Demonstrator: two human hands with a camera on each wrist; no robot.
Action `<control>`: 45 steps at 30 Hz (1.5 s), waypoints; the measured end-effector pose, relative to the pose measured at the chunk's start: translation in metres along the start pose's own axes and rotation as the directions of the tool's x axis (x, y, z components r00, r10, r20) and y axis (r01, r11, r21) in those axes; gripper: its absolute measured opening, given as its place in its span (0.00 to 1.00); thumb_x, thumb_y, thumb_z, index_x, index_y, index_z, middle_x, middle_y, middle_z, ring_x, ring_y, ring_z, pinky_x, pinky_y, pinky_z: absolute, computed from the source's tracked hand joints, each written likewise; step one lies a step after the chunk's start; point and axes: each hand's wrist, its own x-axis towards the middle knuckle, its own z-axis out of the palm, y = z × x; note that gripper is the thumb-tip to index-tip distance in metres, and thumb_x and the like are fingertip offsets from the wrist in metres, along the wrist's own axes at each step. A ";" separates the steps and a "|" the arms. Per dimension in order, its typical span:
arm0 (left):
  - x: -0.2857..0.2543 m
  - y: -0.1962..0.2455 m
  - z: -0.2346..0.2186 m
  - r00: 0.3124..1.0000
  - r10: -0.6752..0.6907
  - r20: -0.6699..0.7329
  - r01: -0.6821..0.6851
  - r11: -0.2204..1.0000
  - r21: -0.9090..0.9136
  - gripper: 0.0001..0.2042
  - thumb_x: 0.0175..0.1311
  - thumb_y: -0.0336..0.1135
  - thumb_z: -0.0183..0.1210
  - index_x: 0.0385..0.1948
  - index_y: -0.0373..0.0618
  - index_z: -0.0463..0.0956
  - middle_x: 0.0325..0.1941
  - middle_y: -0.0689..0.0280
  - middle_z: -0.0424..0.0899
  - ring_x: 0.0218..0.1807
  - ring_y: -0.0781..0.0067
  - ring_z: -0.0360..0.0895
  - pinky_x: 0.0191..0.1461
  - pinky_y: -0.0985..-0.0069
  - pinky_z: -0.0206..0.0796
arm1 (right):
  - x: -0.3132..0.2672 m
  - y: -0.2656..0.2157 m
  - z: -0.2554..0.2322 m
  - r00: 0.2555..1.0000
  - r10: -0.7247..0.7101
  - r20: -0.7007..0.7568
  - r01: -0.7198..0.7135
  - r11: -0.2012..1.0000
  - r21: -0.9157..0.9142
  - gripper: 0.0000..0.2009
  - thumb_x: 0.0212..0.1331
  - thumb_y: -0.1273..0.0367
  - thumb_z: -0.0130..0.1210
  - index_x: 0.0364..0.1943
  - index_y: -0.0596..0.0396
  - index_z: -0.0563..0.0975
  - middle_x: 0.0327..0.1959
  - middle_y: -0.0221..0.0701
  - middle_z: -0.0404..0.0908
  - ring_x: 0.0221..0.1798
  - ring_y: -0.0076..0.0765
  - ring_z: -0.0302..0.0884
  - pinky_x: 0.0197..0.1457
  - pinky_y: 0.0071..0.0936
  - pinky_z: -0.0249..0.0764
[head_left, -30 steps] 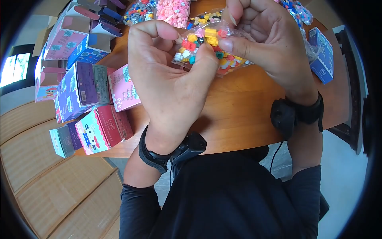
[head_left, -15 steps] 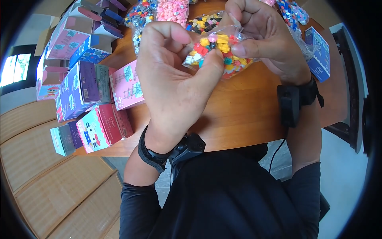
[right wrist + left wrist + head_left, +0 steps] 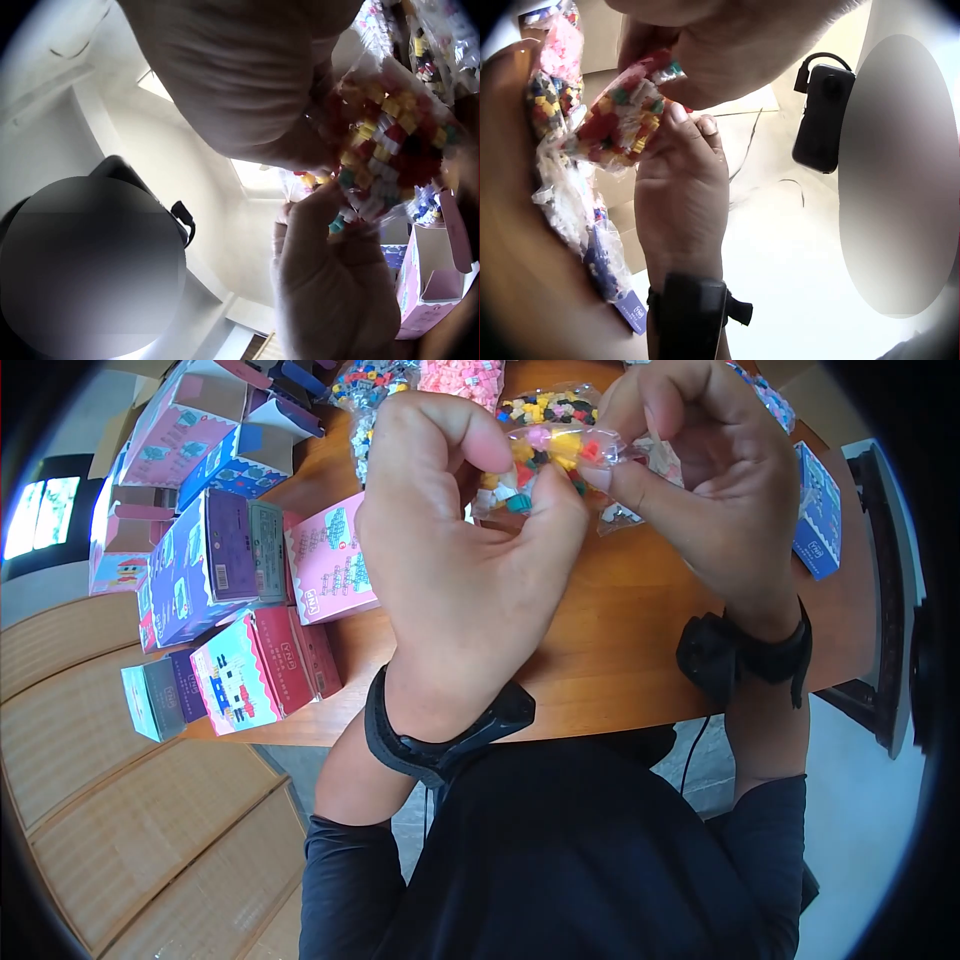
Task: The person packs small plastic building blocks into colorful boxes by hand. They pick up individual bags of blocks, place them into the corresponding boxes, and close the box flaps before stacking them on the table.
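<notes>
Between both hands is a clear plastic bag (image 3: pixel 560 448) of small toy building bricks in yellow, red, pink, teal and white. My left hand (image 3: pixel 455 550) pinches one side of it between thumb and curled forefinger. On the other side, my right hand (image 3: pixel 715 490) pinches the clear film with thumb and forefinger. The bag is held up over the wooden table, and the left thumb and fingers hide part of it. In the left wrist view the bricks (image 3: pixel 622 124) show through the film. The right wrist view shows the bag (image 3: pixel 390 142) close up, beside both hands.
Printed boxes stand at the left, among them a pink box (image 3: pixel 335 560), a purple box (image 3: pixel 205 565) and a red box (image 3: pixel 270 670). Behind the hands lie more brick bags, including a pink one (image 3: pixel 462 382). A blue box (image 3: pixel 818 510) stands at the right.
Both hands and the bag have shifted right in the head view. The right hand has drawn away from the left, and more clear film shows between its fingertips and the bricks.
</notes>
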 end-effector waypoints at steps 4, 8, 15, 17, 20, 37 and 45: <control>-0.001 0.001 0.002 0.999 0.034 -0.023 -0.033 0.999 0.041 0.15 0.53 0.18 0.61 0.35 0.42 0.62 0.37 0.64 0.74 0.35 0.82 0.74 0.35 0.86 0.68 | -0.001 0.009 0.009 0.996 0.032 -0.081 -0.014 0.977 0.215 0.14 0.49 0.83 0.60 0.31 0.53 0.66 0.29 0.28 0.73 0.33 0.17 0.72 0.39 0.15 0.70; -0.003 -0.001 0.002 0.998 0.054 -0.018 -0.053 0.998 0.028 0.15 0.53 0.17 0.60 0.35 0.41 0.61 0.36 0.63 0.73 0.31 0.82 0.74 0.29 0.86 0.69 | 0.000 0.008 0.013 0.993 -0.061 -0.104 0.067 0.997 0.047 0.14 0.49 0.83 0.59 0.31 0.53 0.66 0.28 0.27 0.72 0.31 0.15 0.70 0.37 0.14 0.67; -0.001 -0.004 0.002 0.999 0.045 -0.013 -0.044 0.997 0.062 0.16 0.54 0.17 0.59 0.37 0.41 0.60 0.35 0.64 0.71 0.27 0.82 0.74 0.21 0.87 0.67 | 0.001 -0.003 0.016 0.993 -0.051 -0.110 0.051 0.999 -0.003 0.14 0.50 0.82 0.59 0.30 0.53 0.65 0.28 0.27 0.72 0.31 0.14 0.69 0.35 0.13 0.66; 0.000 -0.003 0.001 0.998 0.053 -0.019 -0.052 0.997 0.054 0.16 0.54 0.17 0.59 0.37 0.41 0.60 0.35 0.64 0.71 0.28 0.82 0.74 0.21 0.87 0.67 | -0.002 0.007 0.019 0.989 -0.047 -0.139 0.050 0.999 0.015 0.14 0.50 0.82 0.60 0.30 0.53 0.65 0.29 0.27 0.73 0.32 0.15 0.70 0.37 0.14 0.68; 0.001 -0.004 -0.001 0.997 0.071 -0.012 -0.071 0.997 0.023 0.16 0.54 0.17 0.59 0.37 0.41 0.60 0.35 0.64 0.71 0.29 0.82 0.73 0.22 0.87 0.67 | -0.002 0.014 0.024 0.982 0.004 -0.191 0.027 0.986 0.162 0.14 0.50 0.83 0.59 0.31 0.53 0.65 0.30 0.28 0.74 0.35 0.16 0.72 0.40 0.15 0.71; 0.001 0.001 0.004 0.989 -0.138 -0.047 0.115 0.936 -0.332 0.17 0.52 0.18 0.62 0.36 0.43 0.61 0.39 0.64 0.74 0.42 0.80 0.72 0.43 0.83 0.67 | 0.004 0.009 0.010 0.988 0.153 -0.021 -0.127 0.882 0.454 0.13 0.52 0.82 0.60 0.35 0.55 0.67 0.33 0.29 0.76 0.36 0.19 0.74 0.41 0.16 0.72; 0.000 -0.001 0.005 0.988 -0.127 -0.082 0.097 0.950 -0.296 0.18 0.52 0.18 0.62 0.36 0.42 0.61 0.38 0.64 0.73 0.40 0.80 0.72 0.40 0.85 0.67 | -0.001 -0.005 0.015 0.983 -0.174 -0.057 0.150 0.944 -0.295 0.12 0.50 0.84 0.56 0.32 0.55 0.67 0.29 0.26 0.72 0.30 0.16 0.67 0.34 0.14 0.64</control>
